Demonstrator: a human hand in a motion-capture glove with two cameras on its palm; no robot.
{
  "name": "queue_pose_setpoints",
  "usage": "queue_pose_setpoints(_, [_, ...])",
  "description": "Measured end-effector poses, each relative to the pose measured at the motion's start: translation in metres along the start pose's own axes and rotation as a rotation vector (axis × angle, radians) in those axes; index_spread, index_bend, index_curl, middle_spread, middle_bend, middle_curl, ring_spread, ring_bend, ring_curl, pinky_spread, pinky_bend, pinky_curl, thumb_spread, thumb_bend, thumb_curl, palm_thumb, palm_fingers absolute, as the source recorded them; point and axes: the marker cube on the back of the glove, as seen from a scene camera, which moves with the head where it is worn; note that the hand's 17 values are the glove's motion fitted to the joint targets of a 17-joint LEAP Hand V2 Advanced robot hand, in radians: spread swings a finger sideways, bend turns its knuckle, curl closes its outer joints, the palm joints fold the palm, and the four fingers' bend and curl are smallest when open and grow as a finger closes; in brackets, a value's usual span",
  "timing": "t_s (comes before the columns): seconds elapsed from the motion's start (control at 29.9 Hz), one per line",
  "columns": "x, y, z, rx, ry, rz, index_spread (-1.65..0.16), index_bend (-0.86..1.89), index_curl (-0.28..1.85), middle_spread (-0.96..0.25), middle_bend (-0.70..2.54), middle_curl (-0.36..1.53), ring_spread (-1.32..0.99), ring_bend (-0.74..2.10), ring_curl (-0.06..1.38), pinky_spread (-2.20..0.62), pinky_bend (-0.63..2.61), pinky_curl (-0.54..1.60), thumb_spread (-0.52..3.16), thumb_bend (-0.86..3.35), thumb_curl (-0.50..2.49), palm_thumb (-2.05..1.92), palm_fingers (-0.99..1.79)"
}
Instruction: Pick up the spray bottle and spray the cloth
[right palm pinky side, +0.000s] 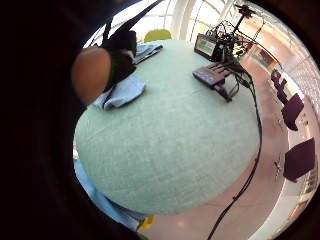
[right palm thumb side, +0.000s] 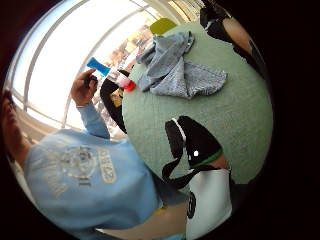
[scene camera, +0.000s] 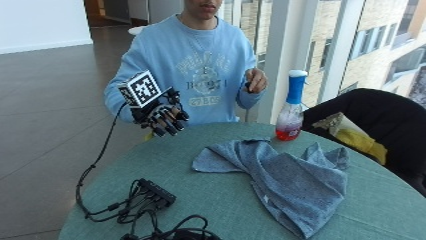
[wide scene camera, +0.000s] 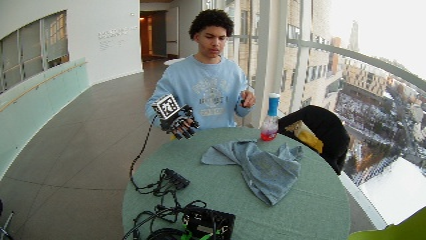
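A spray bottle (scene camera: 291, 108) with a blue head and red liquid stands upright at the far edge of the round green table (scene camera: 200, 200), close to the person's raised bare left hand (scene camera: 254, 80). A crumpled grey-blue cloth (scene camera: 283, 175) lies spread on the table in front of the bottle; it also shows in the thumb side palm view as cloth (right palm thumb side: 180, 70), with the bottle (right palm thumb side: 124, 80) at the table's rim. My gloved right hand (scene camera: 162, 116) hovers above the table's near-left edge, fingers loosely curled, holding nothing, well left of cloth and bottle.
A black cable hub (scene camera: 154, 192) with tangled cables lies on the table's left front. A small screen device (wide scene camera: 208, 222) sits at the front. A chair draped with a black jacket (scene camera: 373, 125) stands right of the table. Windows are behind.
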Motion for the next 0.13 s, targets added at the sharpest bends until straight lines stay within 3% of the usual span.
queue_pose_setpoints(0.13, [0.0004,-0.0027,0.0001,0.005,0.007,-0.009,-0.36,0.12,0.25,-0.08,0.21,0.42,-0.03,0.41,0.35,0.21,0.23,0.34,1.08,-0.02,0.36,0.69,0.73])
